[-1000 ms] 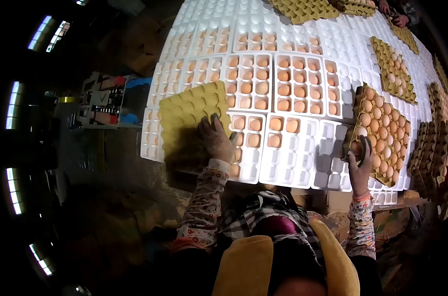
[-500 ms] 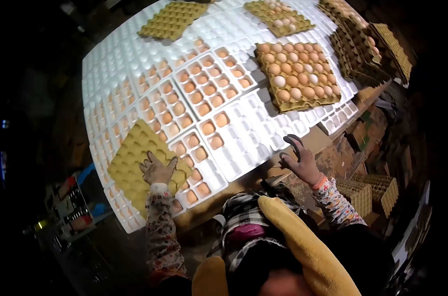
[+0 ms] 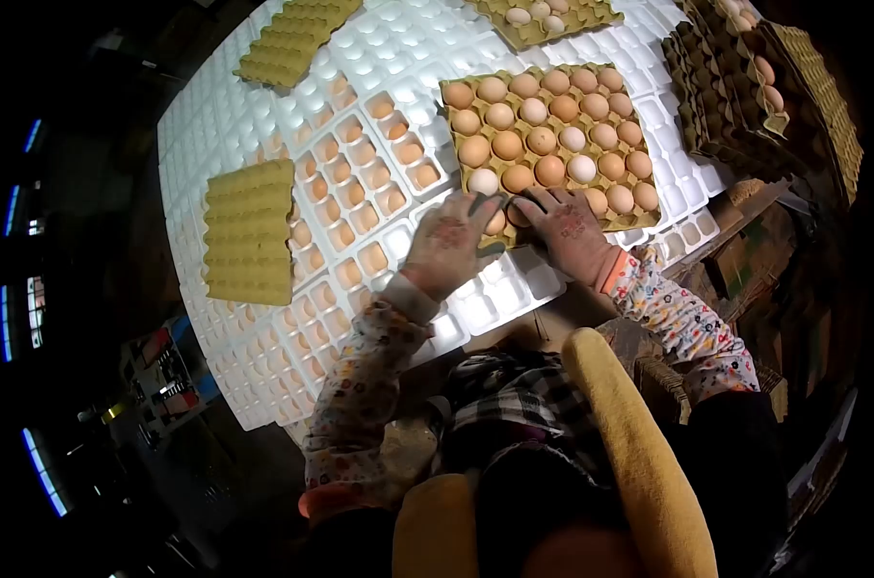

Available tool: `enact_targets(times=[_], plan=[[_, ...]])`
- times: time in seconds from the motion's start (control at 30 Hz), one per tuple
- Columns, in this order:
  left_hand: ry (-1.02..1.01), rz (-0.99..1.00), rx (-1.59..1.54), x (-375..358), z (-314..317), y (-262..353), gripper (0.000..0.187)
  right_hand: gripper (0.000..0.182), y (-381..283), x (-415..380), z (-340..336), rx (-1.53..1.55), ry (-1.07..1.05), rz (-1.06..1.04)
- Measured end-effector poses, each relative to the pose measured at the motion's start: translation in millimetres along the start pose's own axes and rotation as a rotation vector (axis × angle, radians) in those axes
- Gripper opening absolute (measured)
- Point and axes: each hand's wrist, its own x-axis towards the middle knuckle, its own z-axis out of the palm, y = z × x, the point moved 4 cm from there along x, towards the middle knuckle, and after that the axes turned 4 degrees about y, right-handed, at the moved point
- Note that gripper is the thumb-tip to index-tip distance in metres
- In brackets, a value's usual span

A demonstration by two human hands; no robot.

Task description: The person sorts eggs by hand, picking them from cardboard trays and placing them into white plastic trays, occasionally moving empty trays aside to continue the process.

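A fibre egg tray (image 3: 453, 144), filled with brown and pale eggs (image 3: 543, 142), lies on the white plastic trays in front of me. Both my hands wear gloves with dark fingertips and reach over its near edge. My left hand (image 3: 448, 243) is at the near left corner, thumb and fingers curled around an egg (image 3: 495, 223). My right hand (image 3: 572, 231) is beside it, its fingers bent down over eggs in the same front row; its palm hides part of that row. The two hands' fingertips nearly meet.
White compartment trays (image 3: 495, 299) cover the table, many with an egg in each pocket (image 3: 345, 197). An eggless fibre tray (image 3: 249, 231) lies left, another (image 3: 297, 39) behind. A partly filled fibre tray (image 3: 543, 24) is at the back. Stacked egg trays (image 3: 735, 106) stand right.
My left hand has left the eggless fibre tray, which now lies farther up the table, and moved right to the egg-filled tray. My right hand has moved onto that tray's front row.
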Motion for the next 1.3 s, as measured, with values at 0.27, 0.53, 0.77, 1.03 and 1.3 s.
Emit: enact_targets(times=[0.27, 0.53, 0.77, 1.03, 1.3], plan=[[0.255, -0.437, -0.459, -1.5, -5.5, -41.6, 0.033, 0.031, 76.7, 20.7, -30.5, 1.865, -0.073, 0.739], [0.120, -0.367, -0.262, 39.6, 18.1, -38.1, 0.045, 0.024, 26.8, 80.4, 6.3, -0.024, -0.210, -0.070], [0.268, -0.823, -1.452, 20.3, -0.6, -70.2, 0.065, 0.027, 92.6, 54.2, -35.9, 1.792, -0.285, 0.741], [0.218, -0.860, -1.321, 41.5, 29.2, -76.1, 0.059, 0.044, 50.9, 103.0, -33.8, 0.054, -0.111, 0.002], [0.371, -0.745, -1.306, -70.0, -62.9, -58.9, 0.037, 0.023, 40.9, 121.4, -11.6, -0.147, -0.249, 0.000]])
